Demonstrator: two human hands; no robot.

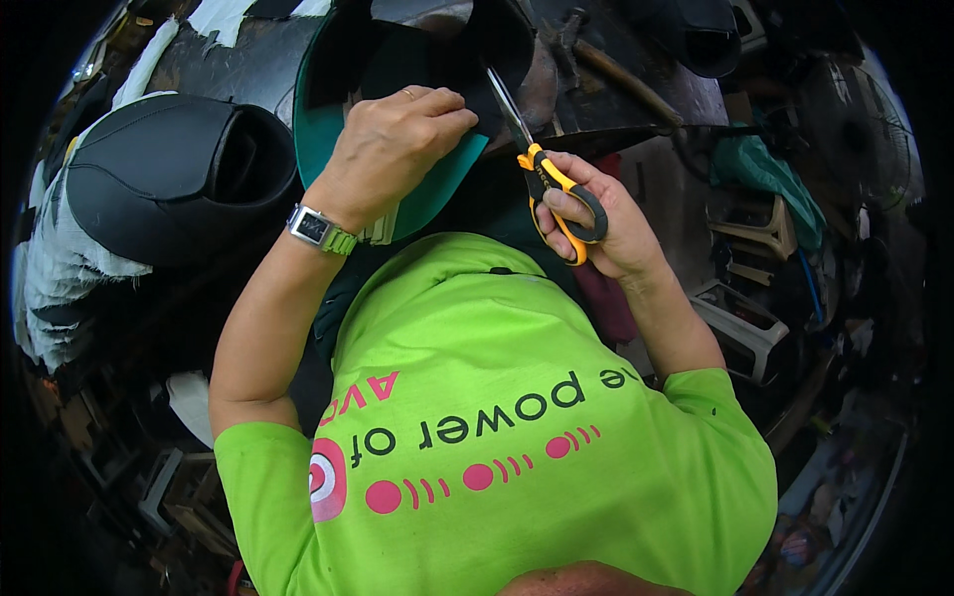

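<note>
Two black moulded seat-like shells around: one far left (174, 174), another at the far right top (711, 35). White torn scraps (60, 268) along the left edge. Long wooden-handled tool (626, 84) lying on the dark worktop (596, 109) beyond the hands. Grey plastic crates (740, 323) stacked low on the right, partly hidden behind the right forearm. Bright green shirt (497, 397) filling the near middle, covering whatever lies below.

Green sheet (437, 184) with a curved edge, centre far, just under and beside the left hand (393, 149); dark piece above it unclear. Scissors (542, 169) just right of the sheet, blades pointing far and up.

Left grip closed, fingers pinching the sheet's right edge; watch (320, 230) on the wrist. Right hand (596, 219) closed through the orange-and-black scissor handles, blades nearly shut.
</note>
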